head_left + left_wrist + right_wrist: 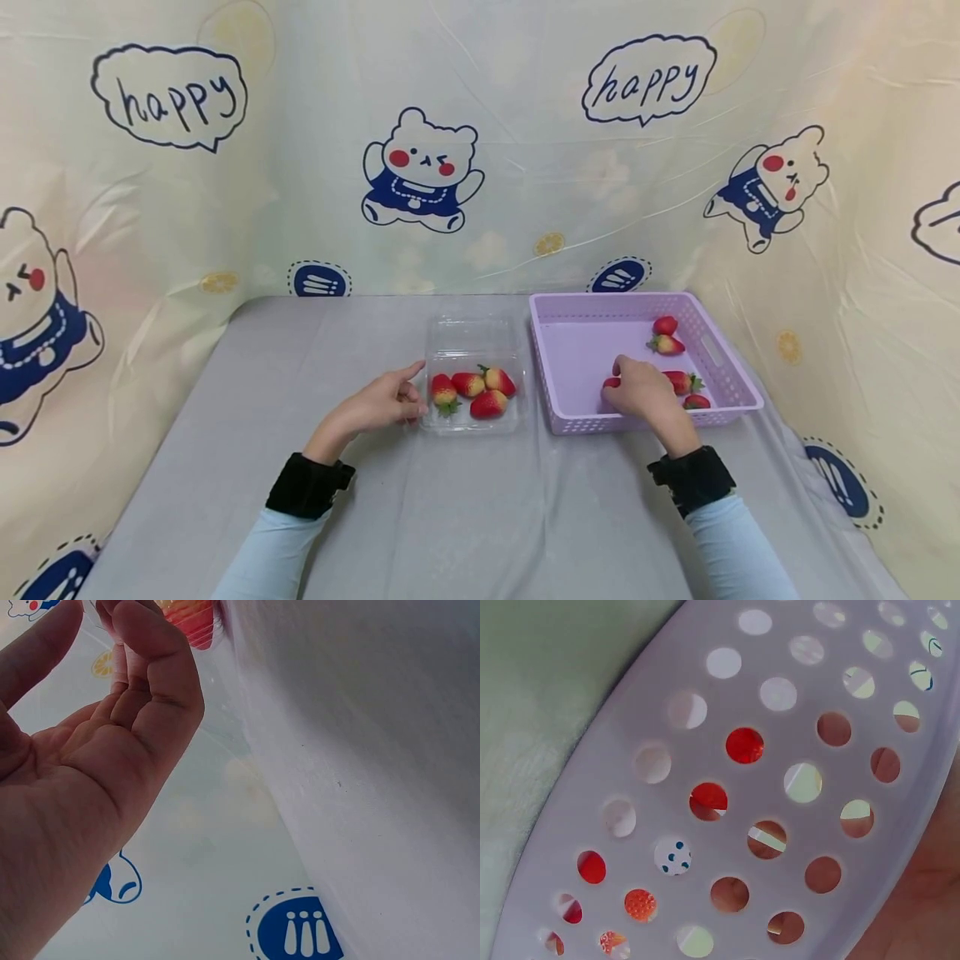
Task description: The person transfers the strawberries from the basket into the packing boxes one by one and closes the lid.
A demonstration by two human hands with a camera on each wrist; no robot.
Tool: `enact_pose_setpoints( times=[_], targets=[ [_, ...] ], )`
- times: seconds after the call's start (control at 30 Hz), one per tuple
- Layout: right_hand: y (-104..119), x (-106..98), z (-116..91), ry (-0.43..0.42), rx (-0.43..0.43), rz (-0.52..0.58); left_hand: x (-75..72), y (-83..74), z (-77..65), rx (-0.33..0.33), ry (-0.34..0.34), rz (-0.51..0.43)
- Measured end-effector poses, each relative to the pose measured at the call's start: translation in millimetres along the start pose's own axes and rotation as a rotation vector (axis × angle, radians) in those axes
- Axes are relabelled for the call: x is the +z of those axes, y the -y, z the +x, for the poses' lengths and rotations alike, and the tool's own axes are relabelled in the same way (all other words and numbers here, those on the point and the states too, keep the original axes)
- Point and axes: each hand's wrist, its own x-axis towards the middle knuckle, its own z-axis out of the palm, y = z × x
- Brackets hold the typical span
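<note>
In the head view, a clear plastic box (pixel 472 427) with its lid folded back holds several strawberries (pixel 488 405). My left hand (pixel 380 402) touches the box's left side, its thumb and fingers apart. The left wrist view shows the palm of that hand (pixel 112 750) with loosely bent fingers near a strawberry behind clear plastic. Inside the purple basket (pixel 577 423), my right hand (pixel 643 390) pinches a strawberry (pixel 611 382), partly hidden by the fingers. Through the basket wall's holes, the right wrist view shows pieces of red strawberry (pixel 745 745) and of the hand.
More strawberries lie along the basket's right side, two toward the back (pixel 665 343) and others by the right hand (pixel 697 402). Grey cloth (pixel 465 517) covers the table. A printed curtain (pixel 525 167) rises behind and at both sides.
</note>
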Motion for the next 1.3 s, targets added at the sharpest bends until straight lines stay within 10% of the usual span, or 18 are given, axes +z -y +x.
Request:
enact_pose_setpoints(
  times=[1.3],
  targets=[
    [38, -5, -9, -0.179, -0.139, 0.065, 0.2, -2.1, -0.9, 0.006, 0.001, -0.012]
  ],
)
